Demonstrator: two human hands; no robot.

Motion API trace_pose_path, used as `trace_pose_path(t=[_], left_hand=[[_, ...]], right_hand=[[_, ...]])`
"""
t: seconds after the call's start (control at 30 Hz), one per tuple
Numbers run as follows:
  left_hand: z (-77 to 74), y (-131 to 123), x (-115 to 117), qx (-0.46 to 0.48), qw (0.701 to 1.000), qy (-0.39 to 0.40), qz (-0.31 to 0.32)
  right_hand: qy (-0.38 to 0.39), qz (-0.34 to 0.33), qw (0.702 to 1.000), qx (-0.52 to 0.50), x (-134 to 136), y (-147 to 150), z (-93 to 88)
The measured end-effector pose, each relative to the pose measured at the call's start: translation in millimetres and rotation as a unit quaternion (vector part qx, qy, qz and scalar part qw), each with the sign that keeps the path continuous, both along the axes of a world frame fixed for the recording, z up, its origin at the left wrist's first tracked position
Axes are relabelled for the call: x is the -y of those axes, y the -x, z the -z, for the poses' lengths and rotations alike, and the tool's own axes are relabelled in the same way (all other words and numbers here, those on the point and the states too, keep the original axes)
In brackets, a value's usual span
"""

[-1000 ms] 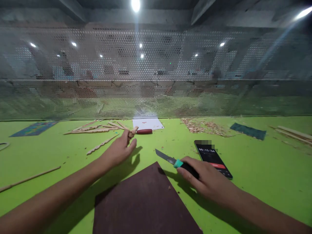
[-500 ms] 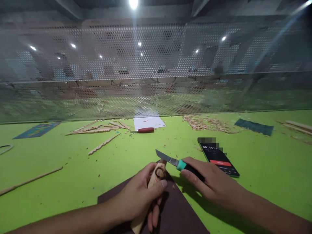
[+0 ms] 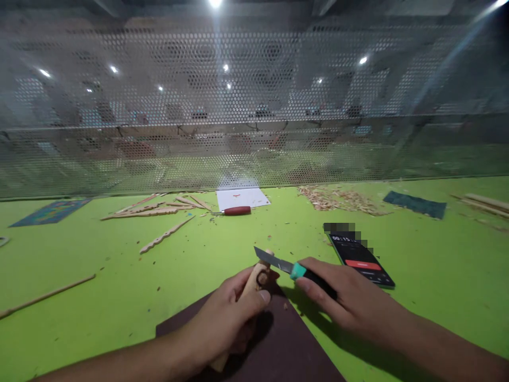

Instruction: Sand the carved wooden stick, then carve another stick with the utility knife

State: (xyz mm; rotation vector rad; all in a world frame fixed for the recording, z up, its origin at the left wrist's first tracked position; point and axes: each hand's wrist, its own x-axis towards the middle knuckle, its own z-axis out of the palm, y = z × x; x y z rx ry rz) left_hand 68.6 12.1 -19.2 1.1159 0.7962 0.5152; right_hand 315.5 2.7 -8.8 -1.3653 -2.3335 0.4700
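Note:
My left hand is closed round a pale piece of wood with a dark ring-shaped mark near its upper end. Most of the wood's length is hidden by the fingers; its lower end shows below the palm. In my right hand is a utility knife with a black and teal handle. Its blade lies across the top of the wood and seems to touch it. Under the hands lies a dark brown board with a small shaving on it.
A phone lies right of my right hand. Farther back are a red-handled tool, a white sheet, wood shavings, carved sticks and a dark green strip. A perforated metal screen closes off the back.
The piece of wood has tilted and turned in my left hand, and its tip now shows behind the blade. Left fingers have curled under. The knife has shifted only slightly.

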Motion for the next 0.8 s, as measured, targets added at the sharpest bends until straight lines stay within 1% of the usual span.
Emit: trace_pose_path(t=[0.13,0.4,0.5,0.57,0.63,0.67,0.8], left_hand=[[-4.5,-0.6,0.2,-0.046,0.999,-0.014,-0.002],[3.0,-6.7,1.6,-0.075,0.995,-0.060,-0.008],[3.7,-10.1,2.2,-0.071,0.991,-0.103,-0.044],[3.8,-12.5,2.2,-0.051,0.987,-0.138,-0.072],[4.1,-14.5,2.3,-0.031,0.983,-0.158,-0.086],[4.5,-15.2,2.3,-0.023,0.984,-0.157,-0.086],[7.3,-16.7,2.4,0.010,0.991,-0.111,-0.076]], right_hand=[[-0.011,-0.006,1.000,0.007,-0.3,-0.1,2.9],[0.001,-0.063,0.997,0.044,6.2,11.8,5.4],[-0.031,-0.069,0.995,0.069,7.0,14.1,5.4],[-0.067,-0.065,0.992,0.082,7.2,14.8,6.6],[-0.097,-0.061,0.989,0.091,8.1,15.5,8.3],[-0.107,-0.059,0.988,0.093,9.0,16.1,9.1],[-0.125,-0.041,0.987,0.094,15.2,20.7,13.4]])
